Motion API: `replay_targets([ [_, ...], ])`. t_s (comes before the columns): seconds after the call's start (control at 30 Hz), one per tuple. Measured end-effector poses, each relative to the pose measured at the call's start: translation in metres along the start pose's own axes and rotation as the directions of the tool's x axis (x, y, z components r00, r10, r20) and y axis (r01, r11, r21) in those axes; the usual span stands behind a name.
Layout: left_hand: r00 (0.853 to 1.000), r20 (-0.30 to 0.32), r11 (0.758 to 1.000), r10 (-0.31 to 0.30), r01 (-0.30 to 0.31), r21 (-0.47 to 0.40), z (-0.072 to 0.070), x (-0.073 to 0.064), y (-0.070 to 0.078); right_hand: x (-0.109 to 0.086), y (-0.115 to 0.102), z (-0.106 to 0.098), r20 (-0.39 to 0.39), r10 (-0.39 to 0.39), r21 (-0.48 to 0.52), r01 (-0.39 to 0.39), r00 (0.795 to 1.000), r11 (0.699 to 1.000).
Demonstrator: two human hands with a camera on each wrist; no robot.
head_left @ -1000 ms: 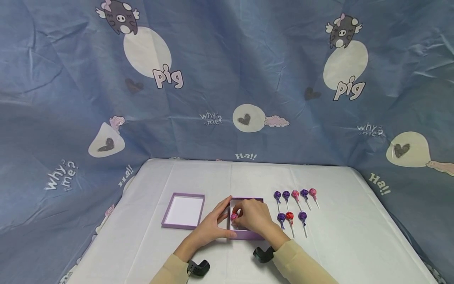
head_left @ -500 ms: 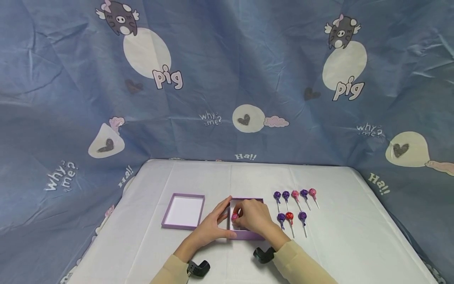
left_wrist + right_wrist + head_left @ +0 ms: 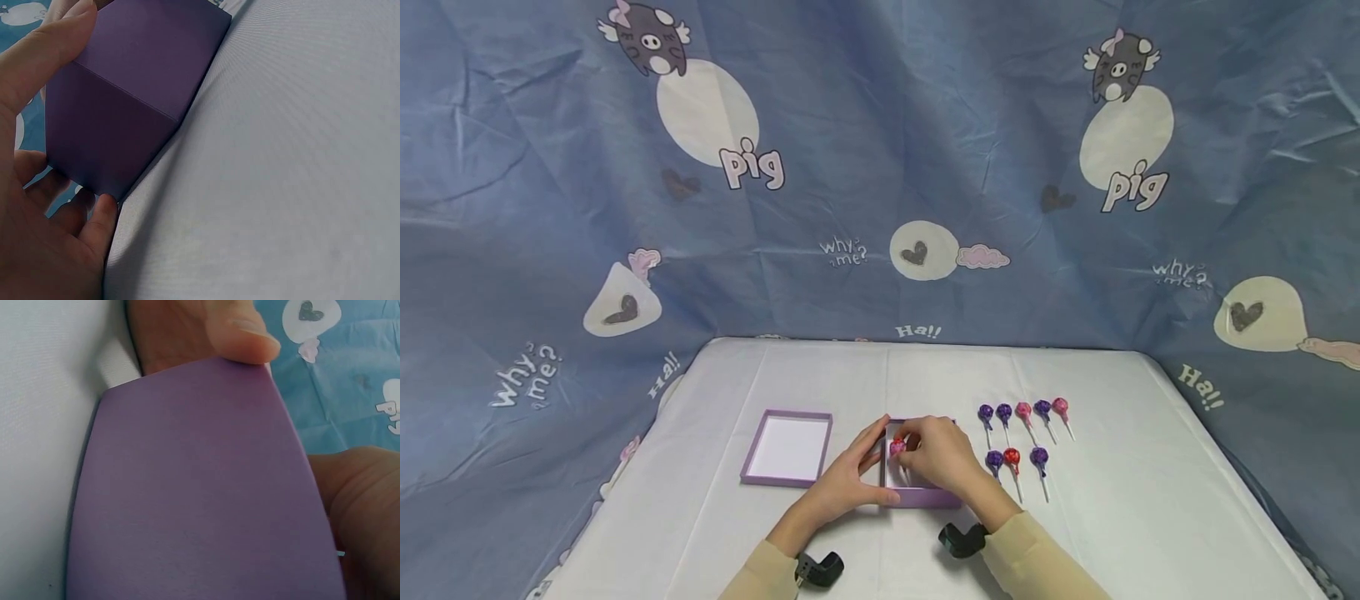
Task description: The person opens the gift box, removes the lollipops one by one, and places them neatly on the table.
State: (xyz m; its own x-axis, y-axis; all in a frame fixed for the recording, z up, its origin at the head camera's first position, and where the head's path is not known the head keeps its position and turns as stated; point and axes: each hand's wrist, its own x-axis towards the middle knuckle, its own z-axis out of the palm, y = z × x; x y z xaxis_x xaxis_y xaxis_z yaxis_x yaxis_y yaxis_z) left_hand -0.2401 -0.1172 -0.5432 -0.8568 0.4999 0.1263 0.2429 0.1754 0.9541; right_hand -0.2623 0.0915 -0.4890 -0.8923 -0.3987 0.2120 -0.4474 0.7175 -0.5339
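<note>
An open purple box [image 3: 925, 498] with a pale inside stands at the middle of the table. My left hand [image 3: 848, 479] grips its left side, thumb at the front corner and fingers along the left wall. In the left wrist view, the thumb lies over the top edge of the purple wall [image 3: 122, 119]. My right hand [image 3: 942, 454] is over the box and pinches a pink lollipop [image 3: 897, 447] near the left inside wall. Its stick is mostly hidden. The right wrist view is largely filled by the box's front wall [image 3: 194, 487], which hides most of the right hand.
Left of the box lies a shallow purple lid [image 3: 786, 448], white inside facing up. Two rows of several purple, pink and red lollipops lie to the right, among them a red one [image 3: 1012, 457]. A blue patterned curtain [image 3: 820, 292] hangs behind the white-covered table [image 3: 1120, 500].
My right hand has shifted slightly up in the head view, and the pink lollipop's head with it, toward the box's far side. The left hand holds its place on the box.
</note>
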Motion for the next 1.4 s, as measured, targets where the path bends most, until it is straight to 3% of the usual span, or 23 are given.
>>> replay_targets([
  [0.43, 1.000, 0.000, 1.000, -0.011, 0.011, -0.013, -0.001, 0.001, 0.000, -0.001, -0.001, -0.013, -0.030, 0.019, 0.072, -0.017, 0.999, 0.997],
  [1.4, 1.000, -0.014, 1.000, -0.001, 0.001, 0.010, 0.000, 0.001, 0.000, -0.001, 0.005, -0.048, -0.059, 0.099, 0.120, -0.091, 0.993, 0.989],
])
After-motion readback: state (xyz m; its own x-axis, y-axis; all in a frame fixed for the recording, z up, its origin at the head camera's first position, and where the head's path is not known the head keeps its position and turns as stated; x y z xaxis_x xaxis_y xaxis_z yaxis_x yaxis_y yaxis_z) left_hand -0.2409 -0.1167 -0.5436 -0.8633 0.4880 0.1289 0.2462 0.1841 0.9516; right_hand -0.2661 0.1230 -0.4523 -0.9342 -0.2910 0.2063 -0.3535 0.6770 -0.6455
